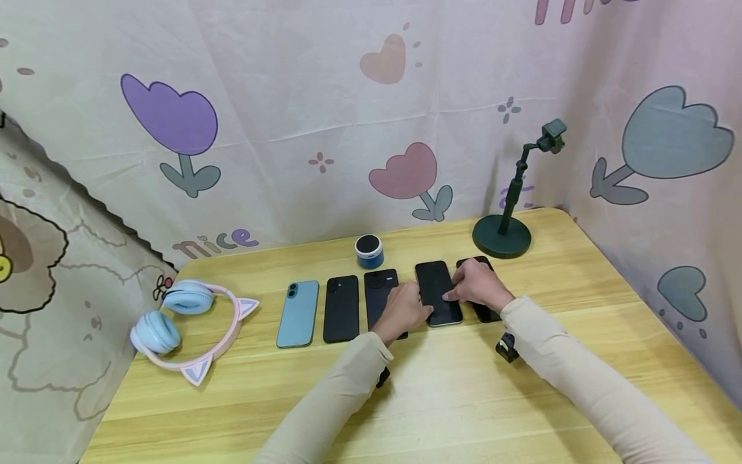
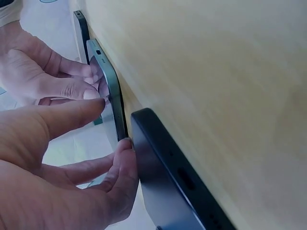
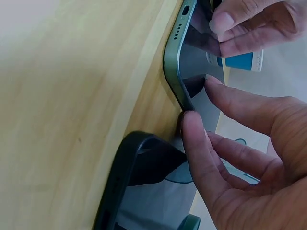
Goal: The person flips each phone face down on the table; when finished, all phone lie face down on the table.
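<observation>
Two hands pinch one dark phone (image 1: 438, 293) by its edges: left hand (image 1: 402, 310) and right hand (image 1: 478, 284) steady it flat on the tabletop (image 1: 440, 399).

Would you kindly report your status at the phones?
Both hands, left and right, pinch the green-edged phone. Flat on table. Dark phones close beside.

The right hand (image 1: 480, 285) covers most of the far-right black phone (image 1: 484, 314). The left hand (image 1: 402, 309) hides the near part of another dark phone (image 1: 379, 290). Both sleeves are cut off by the near edge. The headphones' (image 1: 185, 325) small details are too tiny to tell.
</observation>
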### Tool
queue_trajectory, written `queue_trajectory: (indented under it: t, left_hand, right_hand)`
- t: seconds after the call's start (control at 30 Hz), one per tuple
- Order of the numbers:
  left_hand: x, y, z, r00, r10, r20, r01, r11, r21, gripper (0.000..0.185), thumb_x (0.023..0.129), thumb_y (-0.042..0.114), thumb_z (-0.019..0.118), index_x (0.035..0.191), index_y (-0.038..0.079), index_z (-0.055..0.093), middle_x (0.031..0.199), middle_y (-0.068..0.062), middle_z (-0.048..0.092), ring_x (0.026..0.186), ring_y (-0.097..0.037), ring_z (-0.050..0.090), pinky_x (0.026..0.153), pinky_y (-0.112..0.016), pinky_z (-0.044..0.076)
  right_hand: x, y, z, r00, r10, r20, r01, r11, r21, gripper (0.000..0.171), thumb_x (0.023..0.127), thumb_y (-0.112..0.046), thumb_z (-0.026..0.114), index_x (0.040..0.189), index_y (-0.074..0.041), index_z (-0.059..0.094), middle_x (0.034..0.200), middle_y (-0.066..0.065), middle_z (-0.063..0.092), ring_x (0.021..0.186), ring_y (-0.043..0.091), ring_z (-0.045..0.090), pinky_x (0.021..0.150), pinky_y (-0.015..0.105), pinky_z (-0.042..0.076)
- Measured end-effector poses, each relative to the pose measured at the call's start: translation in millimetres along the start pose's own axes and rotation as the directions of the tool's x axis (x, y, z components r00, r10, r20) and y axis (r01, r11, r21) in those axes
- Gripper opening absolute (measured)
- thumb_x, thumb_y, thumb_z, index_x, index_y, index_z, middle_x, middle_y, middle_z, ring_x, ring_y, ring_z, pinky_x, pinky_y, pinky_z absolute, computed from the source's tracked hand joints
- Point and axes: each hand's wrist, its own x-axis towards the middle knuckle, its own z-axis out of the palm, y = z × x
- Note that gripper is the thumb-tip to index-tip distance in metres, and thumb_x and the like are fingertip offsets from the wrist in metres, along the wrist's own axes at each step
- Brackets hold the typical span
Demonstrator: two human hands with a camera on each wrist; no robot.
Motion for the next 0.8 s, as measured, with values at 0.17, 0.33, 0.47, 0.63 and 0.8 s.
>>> queue_trajectory:
  t: [0.17,0.33,0.47,0.63,0.8]
  left_hand:
    - [-1.6,1.5,0.2,1.000,-0.022,-0.003,0.022,1.000,-0.013,0.026,0.090,0.020,0.080,0.078,0.007,0.061,0.074,-0.005,0.053,0.066,-0.019,0.052,0.057,-0.028,0.040]
    - [-3.1,1.5,-0.4,1.000,-0.019,-0.018,0.019,0.999,-0.026,0.021,0.090,0.020,0.079,0.087,0.004,0.067,0.083,-0.006,0.060,0.069,-0.019,0.055,0.063,-0.029,0.046]
    - [-4.6,0.3,-1.4,0.999,-0.008,-0.037,0.006,0.999,-0.037,0.024,0.091,0.020,0.079,0.103,0.000,0.071,0.101,-0.009,0.069,0.078,-0.018,0.061,0.072,-0.033,0.053]
    - [-7.6,-0.7,-3.8,0.999,-0.024,-0.038,0.022,0.998,-0.059,0.033,0.092,0.022,0.077,0.116,0.000,0.069,0.111,-0.010,0.069,0.097,-0.025,0.065,0.082,-0.039,0.055]
    - [-10.4,-3.1,-3.5,0.998,-0.022,-0.051,0.018,0.997,-0.069,0.043,0.093,0.022,0.077,0.126,-0.002,0.065,0.117,-0.011,0.068,0.112,-0.029,0.064,0.091,-0.042,0.054]
  right_hand:
    - [-0.1,-1.2,2.3,1.000,0.015,-0.008,-0.015,1.000,-0.026,0.018,0.081,-0.018,0.087,0.075,-0.006,0.075,0.058,0.002,0.063,0.060,0.016,0.061,0.059,0.029,0.043]
    - [-0.3,-2.4,2.1,1.000,0.020,-0.003,-0.020,0.999,-0.027,0.022,0.081,-0.019,0.087,0.070,-0.007,0.072,0.055,-0.001,0.058,0.056,0.015,0.054,0.054,0.028,0.037]
    - [-0.4,-2.3,2.3,1.000,0.006,0.000,-0.006,1.000,-0.015,0.029,0.082,-0.019,0.085,0.063,-0.007,0.068,0.052,-0.001,0.053,0.053,0.015,0.049,0.052,0.027,0.030]
    - [-0.2,-2.2,3.6,1.000,-0.007,0.004,0.007,1.000,0.010,0.032,0.083,-0.019,0.084,0.061,-0.007,0.065,0.052,-0.001,0.053,0.051,0.014,0.047,0.050,0.027,0.027]
    - [0.7,-2.3,5.2,1.000,-0.004,0.010,0.003,0.999,0.038,0.029,0.084,-0.020,0.084,0.065,-0.005,0.069,0.054,0.000,0.057,0.052,0.014,0.052,0.050,0.026,0.028]
